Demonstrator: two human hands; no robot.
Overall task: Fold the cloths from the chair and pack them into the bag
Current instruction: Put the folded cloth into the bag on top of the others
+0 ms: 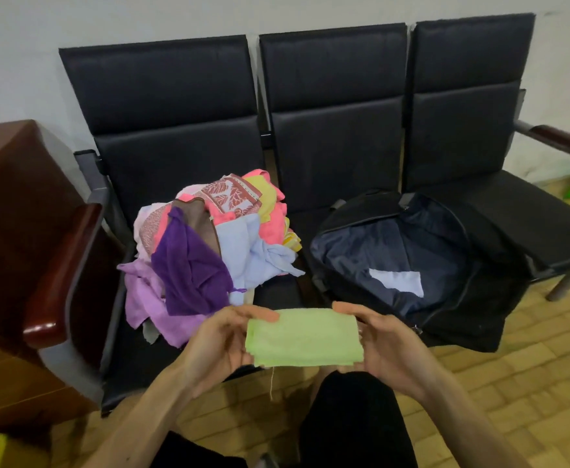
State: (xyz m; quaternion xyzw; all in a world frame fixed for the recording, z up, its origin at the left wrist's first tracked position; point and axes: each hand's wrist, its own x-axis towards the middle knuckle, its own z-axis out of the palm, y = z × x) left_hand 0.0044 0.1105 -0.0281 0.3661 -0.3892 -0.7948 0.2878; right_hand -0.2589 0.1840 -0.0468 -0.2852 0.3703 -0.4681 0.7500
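I hold a light green cloth folded into a flat rectangle in front of the chair's front edge. My left hand grips its left side and my right hand grips its right side. A heap of unfolded cloths in purple, lilac, pale blue, pink and yellow lies on the left seat of the black three-seat chair. An open black bag with a dark blue lining rests on the middle seat, and a white label or cloth piece shows inside it.
A brown wooden cabinet stands to the left of the chair, beside its wooden armrest. The right seat carries only the bag's flap. My dark-clad knees sit below the hands, over a tan tiled floor.
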